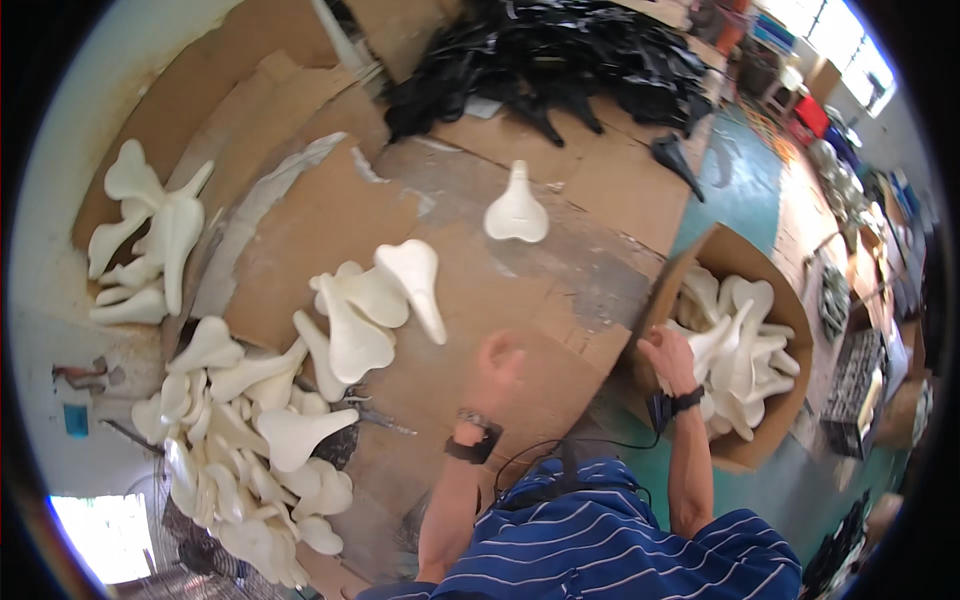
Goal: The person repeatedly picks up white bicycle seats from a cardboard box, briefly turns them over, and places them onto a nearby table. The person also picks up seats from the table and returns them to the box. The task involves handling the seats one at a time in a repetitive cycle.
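Observation:
My left hand (500, 362) is over the cardboard-covered worktop, its fingers smeared by motion; I see nothing clearly held in it. On the right, my right hand (668, 358) has its fingers curled at the left rim of a cardboard box (780, 245), seemingly gripping it. White bicycle saddle pads (735, 350) fill that box. One white saddle pad (517, 208) lies alone beyond my left hand, its narrow nose pointing away. A small cluster of the same pads (362, 315) sits to the left, beside a large heap of them (245, 440).
Several more white pads (150, 235) lean at the far left wall. Black saddle-shaped pieces (560, 60) form a pile at the back, with one black piece (678, 165) near the worktop's right edge. A cable (540, 445) runs before my waist. Green floor (740, 175) shows at right.

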### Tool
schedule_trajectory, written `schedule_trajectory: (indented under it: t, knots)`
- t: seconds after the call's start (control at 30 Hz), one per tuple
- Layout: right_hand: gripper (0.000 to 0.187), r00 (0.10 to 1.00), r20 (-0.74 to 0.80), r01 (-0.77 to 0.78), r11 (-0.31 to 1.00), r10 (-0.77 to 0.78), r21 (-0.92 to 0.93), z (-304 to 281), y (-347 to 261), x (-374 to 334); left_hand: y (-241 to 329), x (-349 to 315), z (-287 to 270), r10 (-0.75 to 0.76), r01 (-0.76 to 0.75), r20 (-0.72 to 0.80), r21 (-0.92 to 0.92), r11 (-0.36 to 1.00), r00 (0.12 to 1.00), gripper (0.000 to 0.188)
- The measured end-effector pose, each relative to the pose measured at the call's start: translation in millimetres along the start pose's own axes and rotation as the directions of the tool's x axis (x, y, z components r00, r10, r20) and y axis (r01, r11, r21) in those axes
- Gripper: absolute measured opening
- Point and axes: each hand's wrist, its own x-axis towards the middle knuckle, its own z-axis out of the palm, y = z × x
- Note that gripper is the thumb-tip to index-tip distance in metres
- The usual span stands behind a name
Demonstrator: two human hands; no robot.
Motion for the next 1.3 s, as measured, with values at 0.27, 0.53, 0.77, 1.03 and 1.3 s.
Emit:
schedule_trajectory:
  t: [0.27,0.53,0.77,1.03,1.3]
  knots:
    - [0.074,0.97,0.179,-0.236,0.798,0.163,0.555,178.4,-59.0,250.0,-79.6,14.0,-206.4,0.143,0.141,-0.694,0.335,0.932,0.706,0.046]
    - [0.048,0.898,0.414,-0.382,0.729,0.148,0.568,237.1,-80.6,345.9,-113.0,65.4,-336.2,0.103,0.367,-0.735,0.449,0.814,0.67,0.086]
    - [0.023,0.965,0.253,-0.245,0.559,0.064,0.792,181.4,-153.9,219.5,-184.1,102.2,-396.3,-0.189,0.409,-0.682,0.176,0.895,0.707,0.096]
    - [0.023,0.947,0.238,-0.02,0.701,-0.215,0.713,177.0,-205.0,172.9,-135.4,103.5,-390.6,-0.024,0.498,-0.841,0.297,0.814,0.541,0.053]
    - [0.048,0.673,0.644,-0.319,0.642,-0.365,0.697,276.2,-294.5,126.7,-68.4,48.0,-391.5,-0.053,-0.04,-0.688,-0.119,0.992,0.724,0.039]
